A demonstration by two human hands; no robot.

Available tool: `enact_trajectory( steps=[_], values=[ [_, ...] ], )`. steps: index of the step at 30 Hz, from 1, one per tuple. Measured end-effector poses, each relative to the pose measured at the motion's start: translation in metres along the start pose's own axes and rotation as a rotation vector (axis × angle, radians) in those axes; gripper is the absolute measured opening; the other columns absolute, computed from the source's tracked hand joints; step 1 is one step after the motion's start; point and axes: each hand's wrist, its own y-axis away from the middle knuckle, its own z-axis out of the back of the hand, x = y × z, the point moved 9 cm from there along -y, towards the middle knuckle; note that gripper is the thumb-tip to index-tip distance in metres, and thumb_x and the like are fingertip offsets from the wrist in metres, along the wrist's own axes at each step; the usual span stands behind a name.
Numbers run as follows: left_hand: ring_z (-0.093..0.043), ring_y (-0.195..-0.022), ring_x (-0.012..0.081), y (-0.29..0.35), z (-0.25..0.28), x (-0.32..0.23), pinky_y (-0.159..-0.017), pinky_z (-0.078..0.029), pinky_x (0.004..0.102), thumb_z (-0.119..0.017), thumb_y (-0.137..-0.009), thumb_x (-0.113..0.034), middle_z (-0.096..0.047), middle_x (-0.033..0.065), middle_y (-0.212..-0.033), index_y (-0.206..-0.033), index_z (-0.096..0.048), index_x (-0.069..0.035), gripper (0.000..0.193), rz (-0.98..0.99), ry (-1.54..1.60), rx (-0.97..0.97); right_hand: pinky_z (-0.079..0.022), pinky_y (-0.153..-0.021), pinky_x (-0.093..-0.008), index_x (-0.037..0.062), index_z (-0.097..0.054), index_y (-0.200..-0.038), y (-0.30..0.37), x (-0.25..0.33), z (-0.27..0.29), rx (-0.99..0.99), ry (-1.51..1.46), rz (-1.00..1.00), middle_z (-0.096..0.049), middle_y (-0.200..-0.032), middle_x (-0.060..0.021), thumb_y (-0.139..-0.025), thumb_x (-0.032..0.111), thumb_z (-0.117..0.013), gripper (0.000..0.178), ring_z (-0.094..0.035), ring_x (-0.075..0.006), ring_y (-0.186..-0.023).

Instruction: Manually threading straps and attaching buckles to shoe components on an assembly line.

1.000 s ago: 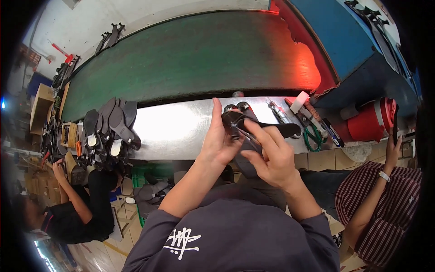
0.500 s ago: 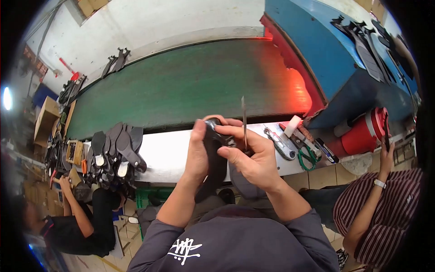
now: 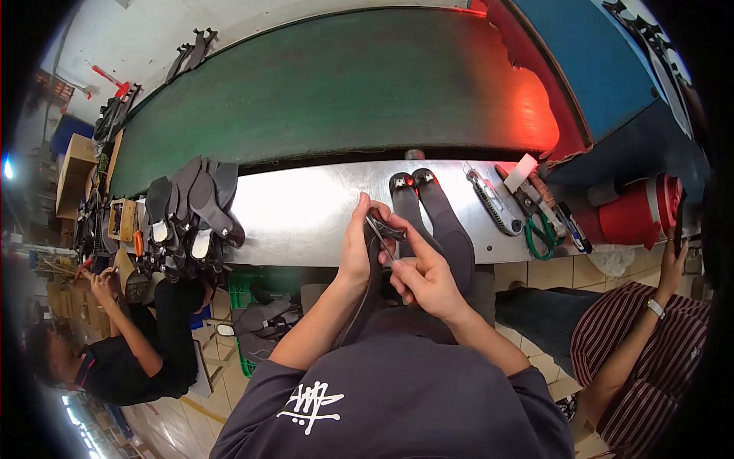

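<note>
Green belt; blue housing, red bucket right; cardboard box left.

Place: footwear workshop
Far: green conveyor belt
Left: heaped dark soles
Right: scissors on metal bench

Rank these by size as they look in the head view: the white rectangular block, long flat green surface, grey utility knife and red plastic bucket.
Largest to smallest:
1. Long flat green surface
2. Red plastic bucket
3. Grey utility knife
4. White rectangular block
Apparent size only; true sizes may differ.
</note>
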Motion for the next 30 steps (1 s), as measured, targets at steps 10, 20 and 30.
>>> enact_trajectory(
  steps=[10,20,30],
  values=[
    [-0.031,-0.034,0.0065,0.009,0.004,0.015,-0.031,-0.025,0.0205,-0.039,-0.099,-0.048,-0.045,0.001,-0.054,-0.079,-0.044,-0.01,0.043,-0.049,0.112,-0.004,-0.035,-0.047,-0.0164,0.0062,-0.042,-0.141,0.005,-0.012,-0.001,0.016,-0.318,-0.035,-0.063,-0.092,-0.0036,-0.098,0.008,-0.047,0.043,-0.041,-0.0021,-0.057],
    [-0.031,-0.029,0.0105,0.01,-0.017,0.044,-0.03,-0.026,0.0259,-0.023,-0.101,-0.05,-0.038,-0.0002,-0.046,-0.081,-0.047,-0.013,0.048,0.166,0.429,0.396,-0.031,-0.043,-0.0169,0.0016,-0.056,-0.126,0.009,-0.02,0.025,-0.052,-0.322,-0.117,-0.046,-0.06,0.003,-0.1,0.017,-0.046,0.032,-0.035,-0.0026,-0.045],
    [-0.037,-0.044,0.0099,0.004,0.019,0.024,-0.042,-0.03,0.0242,-0.032,-0.1,-0.052,-0.039,-0.0001,-0.055,-0.08,-0.047,-0.011,0.048,-0.006,0.244,-0.126,-0.045,-0.051,-0.0402,0.0018,-0.054,-0.087,0.017,0.017,0.005,-0.239,0.846,0.481,-0.057,-0.066,-0.0151,-0.091,0.008,-0.056,0.008,-0.059,-0.0333,-0.058]
  ],
)
